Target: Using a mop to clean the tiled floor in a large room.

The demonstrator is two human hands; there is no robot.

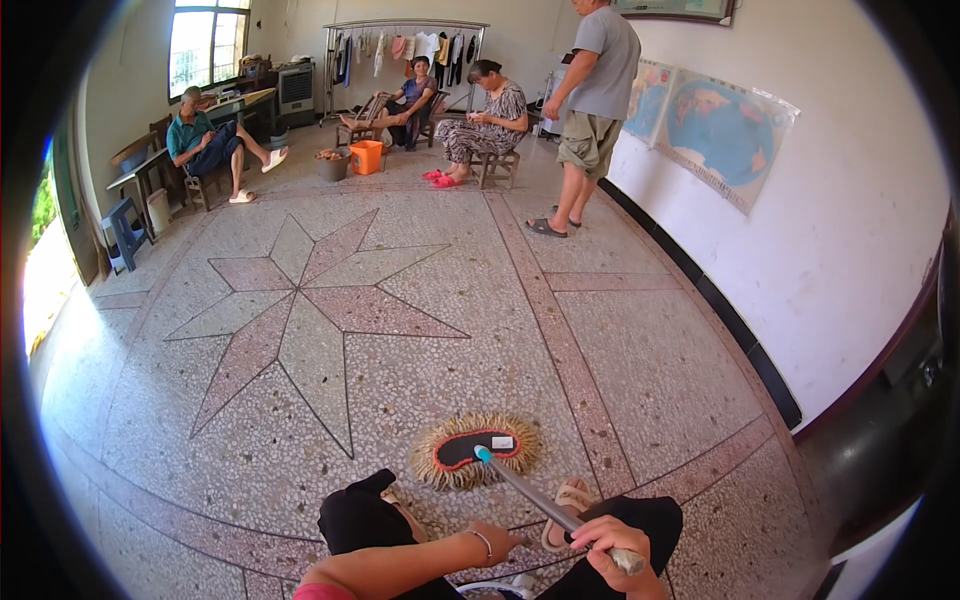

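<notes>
My right hand (616,553) grips the grey pole (536,495) of a flat dust mop near its end. The mop head (476,450) lies on the terrazzo floor in front of my feet. It has a shaggy beige fringe, a black backing with red edging and a teal joint. My left forearm crosses my lap, and my left hand (501,541), with a bracelet at the wrist, is close beside the pole but apart from it. Its finger points to the right, and the undersides of its fingers are hidden. A white curved object (506,586) shows between my legs.
A person (600,82) stands by the right wall near wall maps (720,127). Three people sit at the far end. An orange bucket (366,157) and a dark bucket (332,166) stand near them. A blue stool (126,232) is by the left doorway. Behind is a clothes rack (405,25).
</notes>
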